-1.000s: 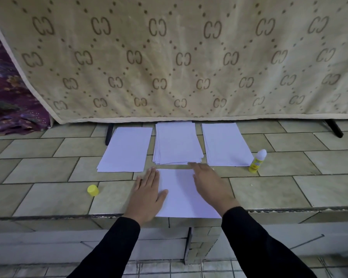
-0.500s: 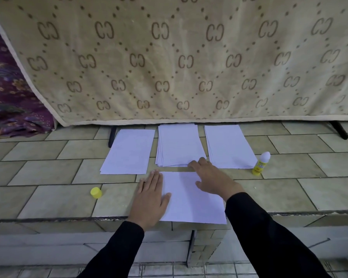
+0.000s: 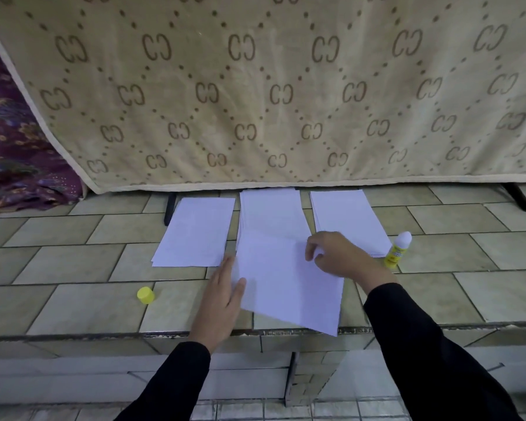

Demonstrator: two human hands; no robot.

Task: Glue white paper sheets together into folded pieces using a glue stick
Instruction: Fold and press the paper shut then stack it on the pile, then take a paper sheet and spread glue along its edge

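Observation:
A white paper sheet [image 3: 286, 284] lies askew near the front edge of the tiled ledge [image 3: 73, 308], its far end raised over the middle stack. My right hand [image 3: 337, 256] pinches the sheet's far right corner. My left hand [image 3: 222, 296] lies flat with straight fingers against the sheet's left edge. Three stacks of white paper sit behind: a left stack [image 3: 195, 232], a middle stack [image 3: 271, 211] and a right stack [image 3: 346, 217]. An uncapped yellow glue stick [image 3: 397, 250] stands to the right of my right hand. Its yellow cap [image 3: 145, 295] lies to the left of my left hand.
A beige patterned mattress [image 3: 271, 92] leans upright behind the paper stacks. Purple patterned fabric [image 3: 12, 159] is heaped at the far left. Dark metal legs [image 3: 518, 197] stick out under the mattress. The ledge drops off just below the sheet.
My right hand curled onto the sheet's far right corner and lifted it, turning the sheet askew. My left hand slid to the sheet's left edge.

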